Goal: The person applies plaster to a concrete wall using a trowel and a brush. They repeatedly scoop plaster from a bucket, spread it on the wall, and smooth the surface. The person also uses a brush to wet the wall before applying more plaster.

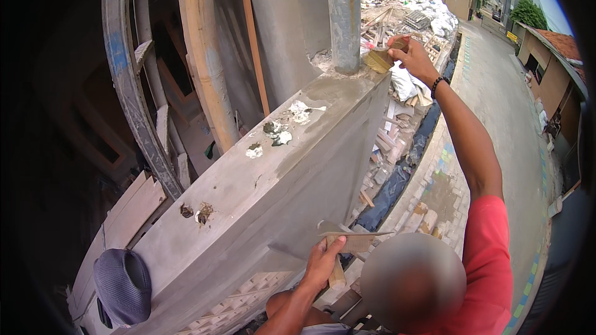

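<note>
My right hand [410, 59], a dark beaded bracelet at its wrist, pinches a brush [379, 61] with wide yellowish bristles. The bristles sit at the far end of the wall top, beside a grey metal post [345, 18]. My left hand [321, 263], lower and nearer, is closed round a trowel [337, 277] with a wooden handle. A flat brown piece shows edge-on beside its thumb, partly hidden. The grey plastered wall [248, 177] runs diagonally between post and near left. Its top bears damp darker patches, white splotches [301, 111] and small rough holes [202, 214].
On the near wall end lies a grey knitted cap-like thing [124, 286]. Bamboo poles [208, 56] and a worn curved frame [124, 68] stand left. Rubble [388, 127], white sacks [434, 15], a dark drain channel [388, 192] and a street [515, 118] lie right. A blurred round patch covers the lower right.
</note>
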Tool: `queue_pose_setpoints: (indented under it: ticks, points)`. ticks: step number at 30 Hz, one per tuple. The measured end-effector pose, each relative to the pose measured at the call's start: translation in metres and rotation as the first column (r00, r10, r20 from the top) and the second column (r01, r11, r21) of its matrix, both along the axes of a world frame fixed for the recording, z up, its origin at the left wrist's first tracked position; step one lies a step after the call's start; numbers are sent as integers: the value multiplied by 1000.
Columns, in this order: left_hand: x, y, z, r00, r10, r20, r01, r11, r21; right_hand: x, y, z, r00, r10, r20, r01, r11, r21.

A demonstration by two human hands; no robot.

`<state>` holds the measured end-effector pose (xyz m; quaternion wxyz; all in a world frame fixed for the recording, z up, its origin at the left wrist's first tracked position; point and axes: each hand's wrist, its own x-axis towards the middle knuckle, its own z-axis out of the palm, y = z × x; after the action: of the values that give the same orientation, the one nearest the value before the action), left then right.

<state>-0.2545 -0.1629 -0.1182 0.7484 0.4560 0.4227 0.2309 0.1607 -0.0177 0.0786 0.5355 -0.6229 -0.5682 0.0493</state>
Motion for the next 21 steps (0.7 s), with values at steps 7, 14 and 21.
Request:
queue_pose_setpoints:
  ticks: [7, 14, 21]
  points:
    - [3, -2, 7, 996, 31, -80, -31, 1000, -2, -10, -7, 21, 983, -165, -74, 180, 938, 295]
    - [12, -2, 11, 995, 24, -96, -24, 1000, -2, 28, -15, -1, 943, -215, 252, 177, 970, 167]
    - [8, -3, -2, 984, 23, -175, -4, 995, 104, 15, -50, -2, 958, -196, -211, 262, 897, 355]
